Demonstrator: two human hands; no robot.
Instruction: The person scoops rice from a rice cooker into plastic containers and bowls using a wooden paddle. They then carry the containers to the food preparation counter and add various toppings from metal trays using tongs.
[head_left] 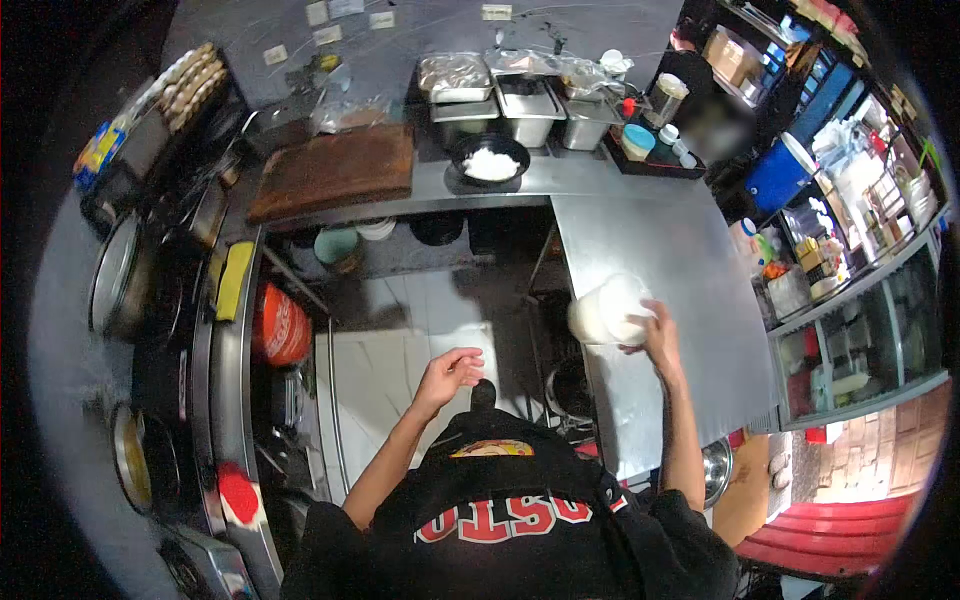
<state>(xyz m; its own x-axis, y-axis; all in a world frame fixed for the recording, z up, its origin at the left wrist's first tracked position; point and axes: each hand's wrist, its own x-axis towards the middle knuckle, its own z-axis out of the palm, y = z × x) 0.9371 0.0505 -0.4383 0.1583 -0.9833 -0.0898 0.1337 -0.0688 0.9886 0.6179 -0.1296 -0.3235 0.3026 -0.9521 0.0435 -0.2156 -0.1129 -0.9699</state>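
My right hand grips the side of a white, roundish plastic tub with a pale lid. The tub is at the left edge of the steel counter; motion blur hides whether it rests on it. My left hand hangs in the air in front of my body, holding nothing, its fingers loosely bent and apart. Farther off, a black bowl with white food in it stands on the back counter, out of reach of both hands.
A wooden cutting board lies on the back counter beside steel food pans. A black tray holds small containers. Pans line the left side, near an orange bucket. At right stands a glass-fronted fridge; another person is behind.
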